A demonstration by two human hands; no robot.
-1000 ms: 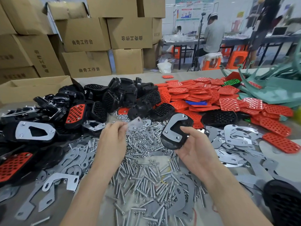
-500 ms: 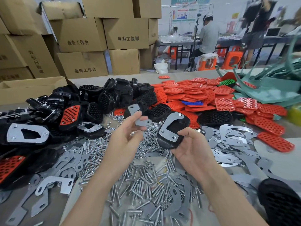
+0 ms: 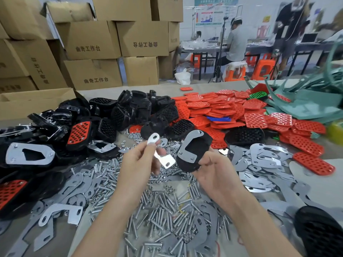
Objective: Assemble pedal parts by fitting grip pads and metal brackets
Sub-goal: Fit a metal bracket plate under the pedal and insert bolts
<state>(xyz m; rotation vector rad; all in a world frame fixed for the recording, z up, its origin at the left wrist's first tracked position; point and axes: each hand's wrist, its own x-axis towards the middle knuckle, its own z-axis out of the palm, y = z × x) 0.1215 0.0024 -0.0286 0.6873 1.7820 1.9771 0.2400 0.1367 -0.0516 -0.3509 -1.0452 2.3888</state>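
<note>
- Head cam, L side: pinches a small bracket (image 3: 165, 161) between thumb and forefinger of the left hand (image 3: 138, 164), w/ remaining fingers curled loosely below.
- Holds it up off the table, long axis slanting from a rounded tab at upper left down to a slotted end at lower right.
- R side: grips a black pedal (image 3: 203, 143) in the right hand (image 3: 213, 169), fingers curled under its lower edge; can't tell where the thumb sits, hidden behind the pedal.
- Shows a C-shaped metal plate (image 3: 183, 148) already lying on the pedal's upturned face.
- Key relation: puts the bracket's slotted end just beside the pedal's left edge, apart, not touching; points right of the L fingertips, so prob. needs only a short rightward move from the L hand, the nearer one.
- Below both hands: heap of screws (image 3: 163, 210); beyond, red pads (image 3: 213, 112).
</note>
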